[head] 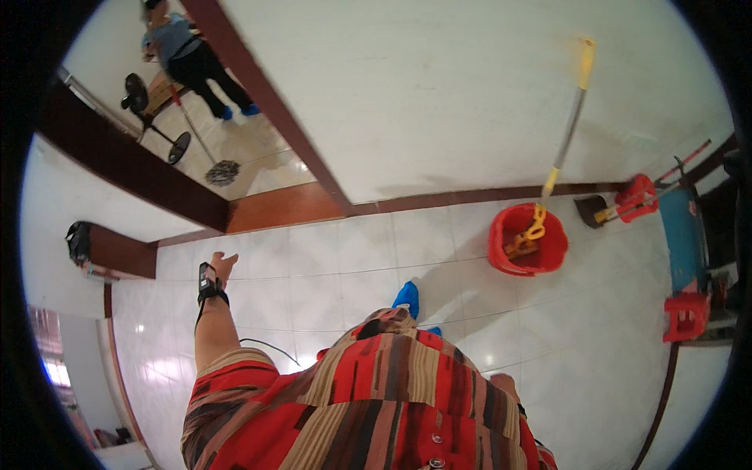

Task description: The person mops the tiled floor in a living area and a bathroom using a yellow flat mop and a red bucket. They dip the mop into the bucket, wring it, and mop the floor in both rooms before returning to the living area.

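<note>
My left hand (223, 265) is held out over the tiled floor, its fingers apart and nothing in it; a black device is strapped to its wrist. Beside the striped shirt (405, 376), my right hand (503, 383) shows only in part, and what its fingers do is hidden. A red bucket (496, 249) stands on the tiles, with a mop's yellow wringing part inside and its yellow-and-grey handle (570, 132) leaning on the wall. Blue shoe covers (409, 298) are on my feet.
Through the doorway, past its wooden threshold (285, 207), are a person (194, 61), a string mop (222, 173) and a black fan (136, 94). A brown box-like piece (123, 252) juts out at left. At right are a dustpan (589, 212) and red stool (686, 317).
</note>
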{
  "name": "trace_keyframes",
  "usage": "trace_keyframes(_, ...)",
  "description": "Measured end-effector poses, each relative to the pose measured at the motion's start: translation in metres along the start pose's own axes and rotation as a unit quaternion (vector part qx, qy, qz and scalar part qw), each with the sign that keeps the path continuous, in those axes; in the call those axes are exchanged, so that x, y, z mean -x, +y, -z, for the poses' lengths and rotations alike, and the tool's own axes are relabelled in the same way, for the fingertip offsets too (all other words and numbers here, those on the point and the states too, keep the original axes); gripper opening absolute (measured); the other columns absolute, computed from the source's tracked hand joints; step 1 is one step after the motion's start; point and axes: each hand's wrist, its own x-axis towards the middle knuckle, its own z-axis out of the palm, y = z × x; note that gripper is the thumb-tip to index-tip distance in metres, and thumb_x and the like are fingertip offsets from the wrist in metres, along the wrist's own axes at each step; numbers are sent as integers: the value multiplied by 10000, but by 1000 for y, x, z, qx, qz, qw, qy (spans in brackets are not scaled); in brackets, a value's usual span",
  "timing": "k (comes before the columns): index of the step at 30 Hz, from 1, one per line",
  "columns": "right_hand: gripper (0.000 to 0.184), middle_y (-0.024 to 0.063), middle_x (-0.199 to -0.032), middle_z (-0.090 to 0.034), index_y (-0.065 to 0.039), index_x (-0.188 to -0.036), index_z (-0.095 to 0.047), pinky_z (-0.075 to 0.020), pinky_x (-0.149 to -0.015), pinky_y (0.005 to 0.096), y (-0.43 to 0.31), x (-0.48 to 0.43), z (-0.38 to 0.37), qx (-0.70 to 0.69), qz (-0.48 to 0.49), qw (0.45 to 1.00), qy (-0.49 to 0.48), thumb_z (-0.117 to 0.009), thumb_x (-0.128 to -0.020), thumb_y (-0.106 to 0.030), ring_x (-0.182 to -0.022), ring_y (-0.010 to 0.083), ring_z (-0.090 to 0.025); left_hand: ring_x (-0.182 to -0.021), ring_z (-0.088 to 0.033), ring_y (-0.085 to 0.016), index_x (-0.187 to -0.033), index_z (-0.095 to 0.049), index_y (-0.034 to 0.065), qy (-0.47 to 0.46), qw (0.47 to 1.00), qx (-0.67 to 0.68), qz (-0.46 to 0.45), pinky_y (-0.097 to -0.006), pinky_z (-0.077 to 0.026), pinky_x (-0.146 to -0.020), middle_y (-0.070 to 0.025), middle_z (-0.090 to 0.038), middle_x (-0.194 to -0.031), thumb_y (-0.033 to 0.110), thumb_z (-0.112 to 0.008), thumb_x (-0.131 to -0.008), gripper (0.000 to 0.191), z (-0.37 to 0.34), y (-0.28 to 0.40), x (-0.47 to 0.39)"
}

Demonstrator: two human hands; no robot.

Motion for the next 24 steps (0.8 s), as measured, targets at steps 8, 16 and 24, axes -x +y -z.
trace_keyframes(8, 234, 97, -796, -635, -111, -803, -660, -480, -681, 361, 7, 14, -90, -237, -67, 965, 93, -533, -730, -294, -763, 245, -605, -968, -527, -295, -1169, -456, 17, 27, 994, 102, -14, -363, -412, -826, -194, -557, -1051, 399, -673, -657, 674, 23, 1, -39)
trace_keyframes(16, 161, 72, -600, -535, -104, -522, -531, -457, -577, 395, -82, -35, -27, 33, 66, 991, 108, -541, -638, -216, -637, 254, -556, -1020, -504, -288, -1170, -430, -44, 39, 974, 161, -157, -354, -409, -840, -203, -522, -1103, 377, -690, -670, 703, 48, 33, -184)
trace_keyframes(24, 260, 153, -872, -627, -34, -906, -628, -462, -760, 330, -304, -136, 161, -290, -174, 935, 109, -580, -730, -218, -852, 284, -593, -789, -557, -165, -1015, -508, -32, 101, 916, 313, -229, -291, -439, -662, -74, -584, -842, 208, -652, -742, 391, 132, 42, -299)
